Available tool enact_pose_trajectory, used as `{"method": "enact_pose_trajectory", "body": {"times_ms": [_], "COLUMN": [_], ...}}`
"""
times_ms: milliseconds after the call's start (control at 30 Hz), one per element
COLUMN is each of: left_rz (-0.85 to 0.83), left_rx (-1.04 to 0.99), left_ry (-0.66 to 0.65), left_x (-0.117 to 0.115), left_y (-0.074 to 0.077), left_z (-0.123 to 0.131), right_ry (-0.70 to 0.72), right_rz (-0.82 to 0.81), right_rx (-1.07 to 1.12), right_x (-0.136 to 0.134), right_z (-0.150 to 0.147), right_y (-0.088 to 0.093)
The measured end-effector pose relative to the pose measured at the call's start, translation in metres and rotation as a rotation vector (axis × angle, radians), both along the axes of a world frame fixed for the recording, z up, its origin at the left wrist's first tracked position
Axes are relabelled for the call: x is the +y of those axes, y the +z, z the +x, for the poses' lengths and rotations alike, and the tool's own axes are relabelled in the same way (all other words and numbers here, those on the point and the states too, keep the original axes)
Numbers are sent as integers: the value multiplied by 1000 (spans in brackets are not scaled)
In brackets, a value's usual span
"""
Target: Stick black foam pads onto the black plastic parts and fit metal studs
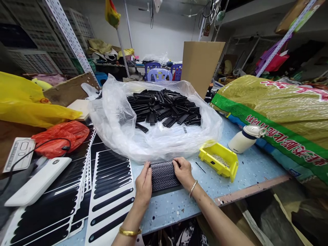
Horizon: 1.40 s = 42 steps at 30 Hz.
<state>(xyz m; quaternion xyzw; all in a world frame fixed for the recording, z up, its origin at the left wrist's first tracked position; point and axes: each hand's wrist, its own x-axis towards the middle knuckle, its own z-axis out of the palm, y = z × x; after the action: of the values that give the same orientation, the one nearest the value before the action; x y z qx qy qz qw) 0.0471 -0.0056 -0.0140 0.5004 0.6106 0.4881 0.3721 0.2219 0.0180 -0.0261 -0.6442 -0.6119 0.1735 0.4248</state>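
L hand (143,182) and R hand (182,172) low & close together, palms down, fingers curved inward, small gap btwn them; bare L forearm (127,227) w/ gold bangle (130,232), bare R forearm (212,213) w/ silver bangle (193,188).

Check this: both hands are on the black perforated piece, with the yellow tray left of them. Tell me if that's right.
Not right: the head view shows the yellow plastic tray to the right of the hands, not the left. The left hand and right hand are on the black perforated piece as you said.
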Motion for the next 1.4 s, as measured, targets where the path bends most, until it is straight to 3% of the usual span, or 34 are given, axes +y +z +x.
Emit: {"method": "enact_pose_trajectory", "body": {"times_ms": [200,367,667,933,1400], "left_rz": [2,-2,32,56,45], "left_rx": [8,-5,-110,-38,-37], "left_ry": [18,37,25,26,23], "left_x": [-29,-30,-24,-26,-28], "left_y": [1,1,-8,-1,0], "left_z": [3,0,-5,2,6], "right_ry": [-8,-46,-202,-137,-95], "right_rz": [94,36,-61,-29,-45], "right_rx": [9,137,941,901,1121], "right_x": [-35,-38,-12,-6,-3], "right_z": [-1,0,-2,-18,-11], "right_y": [-3,2,4,3,3]}}
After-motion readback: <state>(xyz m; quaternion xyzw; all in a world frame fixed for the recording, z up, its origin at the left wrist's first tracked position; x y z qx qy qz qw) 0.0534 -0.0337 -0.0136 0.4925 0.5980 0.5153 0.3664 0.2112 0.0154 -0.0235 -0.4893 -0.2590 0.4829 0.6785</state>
